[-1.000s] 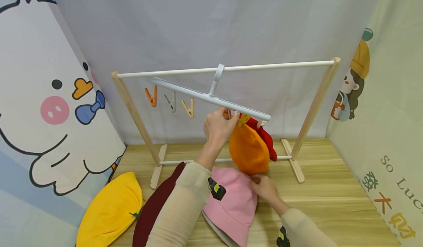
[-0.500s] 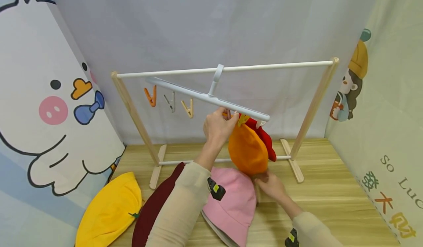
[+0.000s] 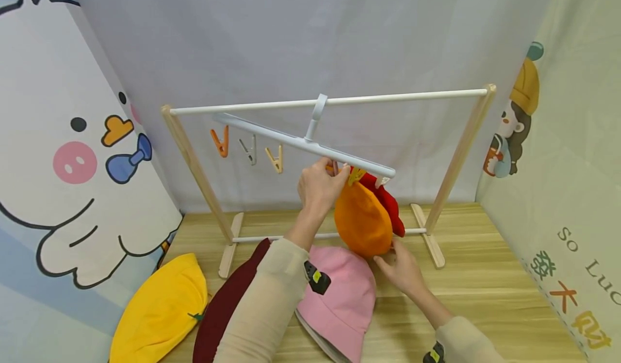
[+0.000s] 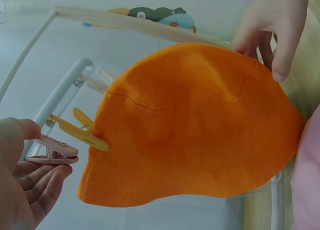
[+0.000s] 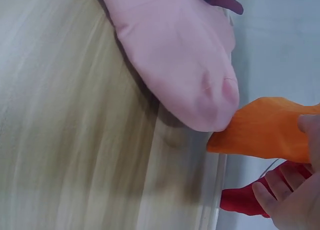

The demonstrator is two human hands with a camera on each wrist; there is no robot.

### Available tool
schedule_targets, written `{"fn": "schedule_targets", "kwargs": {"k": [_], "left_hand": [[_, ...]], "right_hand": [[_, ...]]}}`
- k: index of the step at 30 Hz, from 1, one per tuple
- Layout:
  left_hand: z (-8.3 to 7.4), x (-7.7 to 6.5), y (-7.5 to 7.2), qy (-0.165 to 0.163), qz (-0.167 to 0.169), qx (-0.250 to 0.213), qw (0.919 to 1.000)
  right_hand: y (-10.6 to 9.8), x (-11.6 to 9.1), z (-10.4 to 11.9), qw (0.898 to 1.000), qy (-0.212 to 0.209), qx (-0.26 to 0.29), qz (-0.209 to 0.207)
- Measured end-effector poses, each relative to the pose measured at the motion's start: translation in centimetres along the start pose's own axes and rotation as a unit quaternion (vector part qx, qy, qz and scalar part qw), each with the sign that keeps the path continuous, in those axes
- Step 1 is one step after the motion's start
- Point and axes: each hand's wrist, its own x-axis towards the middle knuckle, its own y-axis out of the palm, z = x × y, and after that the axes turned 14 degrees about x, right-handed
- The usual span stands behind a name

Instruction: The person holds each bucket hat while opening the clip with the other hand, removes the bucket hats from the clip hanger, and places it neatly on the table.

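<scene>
My left hand (image 3: 320, 185) pinches a pale pink clothespin (image 4: 57, 150) on the white-blue hanger (image 3: 310, 144). Beside it, a yellow clothespin (image 4: 82, 132) grips the edge of an orange bucket hat (image 4: 185, 125), which hangs down from the hanger. Behind that hat hangs a red hat (image 3: 388, 204), near a pale clip (image 3: 381, 181) at the hanger's low end. At the orange hat's lower right edge is my right hand (image 3: 405, 268), its thumb apart from its fingers, which reach behind the hat. Under the orange hat lies a pink bucket hat (image 3: 342, 287).
The hanger hooks over the rail (image 3: 412, 97) of a wooden rack and tilts down to the right. Orange, grey and cream clothespins (image 3: 274, 159) hang at its left. A maroon hat (image 3: 228, 303) and a yellow hat (image 3: 160, 309) lie on the wooden table (image 3: 485, 287).
My right hand has moved up and right from beside the pink hat to the orange hat's lower edge. My left hand stays at the pink clothespin.
</scene>
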Motion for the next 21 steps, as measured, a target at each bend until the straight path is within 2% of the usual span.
{"fn": "schedule_targets", "kwargs": {"k": [9,17,21], "left_hand": [[0.0,0.1,0.1,-0.002,-0.001,0.005,1.0000],[0.1,0.1,0.4,0.004,-0.005,0.006,1.0000],[0.1,0.1,0.5,0.005,-0.006,0.005,1.0000]], "right_hand": [[-0.4,1.1,2.0,0.997,-0.040,0.063,-0.027],[-0.4,2.1,3.1,0.990,-0.096,0.071,-0.073],[-0.4,2.6,3.4,0.988,-0.109,0.065,-0.085]]}}
